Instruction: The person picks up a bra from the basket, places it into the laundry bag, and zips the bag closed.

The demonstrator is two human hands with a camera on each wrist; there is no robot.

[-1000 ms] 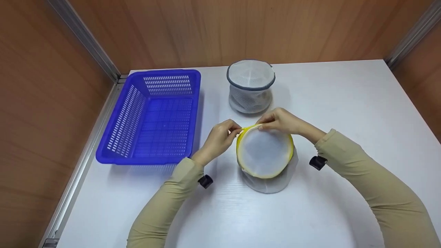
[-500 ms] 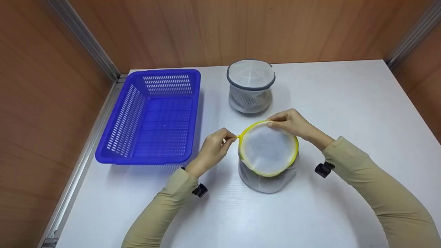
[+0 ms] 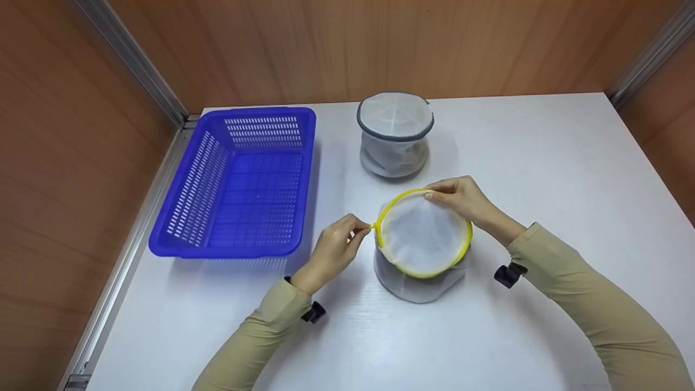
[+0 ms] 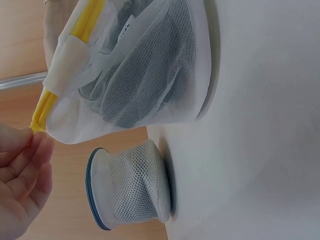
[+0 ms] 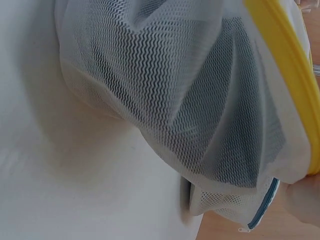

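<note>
A white mesh laundry bag (image 3: pixel 421 233) with a yellow zipper round its top stands on the white table in the head view. My left hand (image 3: pixel 337 244) pinches the small yellow zipper pull (image 3: pixel 373 226) at the bag's left side. At the far right of the rim, my right hand (image 3: pixel 466 202) grips the zipper edge between thumb and fingers. Through the mesh, the left wrist view shows dark grey cloth (image 4: pixel 145 75) inside. In the right wrist view, the yellow zipper (image 5: pixel 287 65) runs beside the mesh wall, and the right hand shows only in part.
Behind the bag stands a second mesh laundry bag (image 3: pixel 395 133) with a dark blue-grey zipper rim. A blue plastic basket (image 3: pixel 308 179) with slotted walls sits at the left. Wood panels (image 3: pixel 347 49) enclose the table's back and sides.
My left hand has drawn the zipper pull round the rim, from the upper left down to the left side. The right hand and the bag's top have shifted slightly right.
</note>
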